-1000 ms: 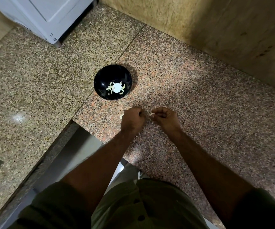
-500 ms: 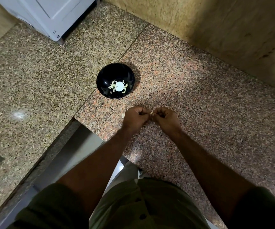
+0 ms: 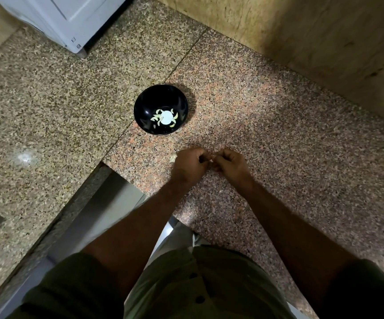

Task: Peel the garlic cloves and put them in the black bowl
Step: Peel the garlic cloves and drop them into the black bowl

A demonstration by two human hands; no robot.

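The black bowl point(image 3: 140, 111) stands on the granite counter, with several pale peeled garlic cloves point(image 3: 155, 117) around a white disc in its bottom. In front of it, near the counter's front edge, my left hand point(image 3: 190, 165) and my right hand point(image 3: 231, 164) are curled with their fingertips pressed together. A small pale garlic clove point(image 3: 211, 159) is pinched between them, mostly hidden by the fingers. Another pale bit of garlic point(image 3: 172, 158) lies on the counter just left of my left hand.
A white appliance point(image 3: 66, 19) stands at the back left. A beige wall point(image 3: 301, 42) runs along the back right. The pink granite counter point(image 3: 278, 139) ends at a front edge with a drop to a grey floor gap point(image 3: 89, 217) at lower left.
My two hands have come together, from a small gap to touching fingertips on the clove. The view has shifted slightly; the bowl has stayed put.
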